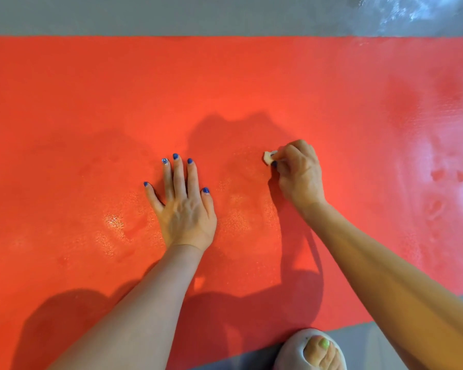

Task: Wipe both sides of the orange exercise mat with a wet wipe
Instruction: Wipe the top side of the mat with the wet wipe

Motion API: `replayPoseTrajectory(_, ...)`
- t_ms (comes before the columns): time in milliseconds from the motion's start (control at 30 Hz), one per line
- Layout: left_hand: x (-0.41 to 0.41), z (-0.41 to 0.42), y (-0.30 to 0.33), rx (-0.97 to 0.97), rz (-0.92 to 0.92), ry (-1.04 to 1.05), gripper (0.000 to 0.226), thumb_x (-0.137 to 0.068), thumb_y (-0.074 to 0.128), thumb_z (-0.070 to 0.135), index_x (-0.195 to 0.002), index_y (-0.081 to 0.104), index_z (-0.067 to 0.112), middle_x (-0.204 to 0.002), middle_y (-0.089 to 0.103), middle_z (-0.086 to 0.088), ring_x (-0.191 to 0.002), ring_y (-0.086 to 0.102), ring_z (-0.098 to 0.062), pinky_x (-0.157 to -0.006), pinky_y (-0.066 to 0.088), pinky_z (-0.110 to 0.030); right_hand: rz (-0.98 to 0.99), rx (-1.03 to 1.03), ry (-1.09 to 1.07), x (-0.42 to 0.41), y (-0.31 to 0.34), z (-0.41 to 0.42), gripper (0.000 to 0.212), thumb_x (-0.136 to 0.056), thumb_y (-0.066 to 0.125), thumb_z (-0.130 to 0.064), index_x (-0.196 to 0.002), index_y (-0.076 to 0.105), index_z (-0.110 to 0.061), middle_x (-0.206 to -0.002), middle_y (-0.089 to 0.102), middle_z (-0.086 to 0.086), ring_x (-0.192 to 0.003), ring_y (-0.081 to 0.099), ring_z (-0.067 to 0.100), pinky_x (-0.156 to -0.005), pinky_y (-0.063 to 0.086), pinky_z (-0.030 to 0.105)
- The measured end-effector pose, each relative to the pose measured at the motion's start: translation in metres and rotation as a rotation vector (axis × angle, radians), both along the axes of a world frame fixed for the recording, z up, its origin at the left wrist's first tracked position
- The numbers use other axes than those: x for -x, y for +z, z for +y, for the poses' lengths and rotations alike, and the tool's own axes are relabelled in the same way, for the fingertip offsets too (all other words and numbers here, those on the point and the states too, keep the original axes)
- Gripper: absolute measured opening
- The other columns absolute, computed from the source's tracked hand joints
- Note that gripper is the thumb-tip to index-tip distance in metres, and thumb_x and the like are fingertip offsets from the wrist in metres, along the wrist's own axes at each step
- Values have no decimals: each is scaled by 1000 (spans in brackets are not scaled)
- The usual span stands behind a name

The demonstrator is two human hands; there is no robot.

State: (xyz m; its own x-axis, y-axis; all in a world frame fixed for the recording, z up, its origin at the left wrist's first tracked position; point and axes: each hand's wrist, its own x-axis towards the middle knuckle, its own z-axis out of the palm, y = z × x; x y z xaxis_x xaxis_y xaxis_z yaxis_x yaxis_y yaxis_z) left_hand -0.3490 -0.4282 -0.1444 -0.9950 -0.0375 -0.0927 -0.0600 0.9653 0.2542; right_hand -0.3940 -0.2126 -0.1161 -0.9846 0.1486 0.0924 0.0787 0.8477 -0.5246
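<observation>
An orange exercise mat (225,84) lies flat across a grey floor (171,14), glistening damp in patches. The left hand (183,206) presses flat on it, fingers spread; the right hand (300,174), curled, pinches a small crumpled wet wipe (269,157) against the mat's middle.

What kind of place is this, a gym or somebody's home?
Hard to say; it looks like an indoor floor, perhaps at home. An orange mat lies flat on smooth grey floor, and a foot in an open-toed slipper shows at the near edge.
</observation>
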Motion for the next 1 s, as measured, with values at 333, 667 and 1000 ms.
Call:
replayPoseTrajectory(333, -84, -27, 4, 46, 45, -65, 61, -99, 32, 33, -157, 33, 14, -167, 21, -7, -156, 13, -24, -122, 8, -59, -52, 57, -142, -6, 3, -16, 24, -81, 50, 5, -88, 68, -9, -100, 61, 8, -98, 56, 33, -82, 50, 46)
replayPoseTrajectory(667, -86, -28, 4, 63, 47, -83, 62, -99, 35, 30, -158, 30, 13, -167, 22, -10, -156, 11, -27, -122, 8, -61, -50, -33, 446, -50, 9, -70, 16, -80, 54, -3, -85, 63, -16, -86, 62, 7, -73, 56, 33, -66, 48, 45)
replayPoseTrajectory(1000, -86, -26, 5, 64, 67, -77, 61, -99, 37, 28, -157, 30, 11, -167, 20, -11, -156, 10, -27, -122, 7, -61, -87, -3, 300, -64, 12, -76, 18, -85, 47, -9, -86, 65, -8, -88, 60, 10, -81, 56, 33, -73, 48, 43)
